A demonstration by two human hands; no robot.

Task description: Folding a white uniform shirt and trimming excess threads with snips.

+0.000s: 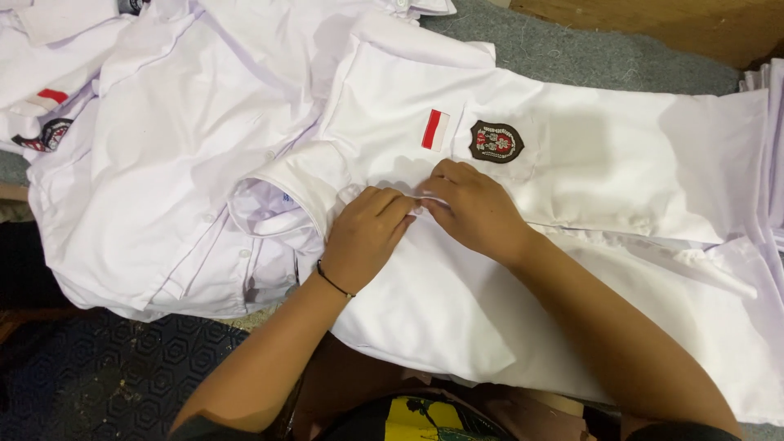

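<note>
White shirt spread flat across the near and right part of the scene, collar toward the left, chest facing up. Red-and-white rectangular patch sewn on the chest, far of the hands; dark shield-shaped badge just to its right, on the pocket.

Left hand resting knuckles-up on the shirt front just right of the collar, fingers curled inward, tips pinching the fabric edge at the placket. Thin black band around the left wrist. Right hand set just right of the left, fingers likewise bent down, tips meeting the left hand's tips over a small fold of white cloth. Both hands touching each other at the fingertips, closed on the cloth between them; whether a button sits in the pinch cannot be told, hidden under the fingers.

Pile of further white shirts crumpled at left and far left, overlapping the collar side of the spread shirt. Another red-and-white patch and another dark badge visible on garments at the far-left edge. Stack of folded white cloth at the right edge, touching the spread shirt's hem end. Grey carpet-like surface exposed at far right, brown wooden board beyond it. Dark patterned mat at near left. Yellow and black garment at the near edge, between the forearms.
</note>
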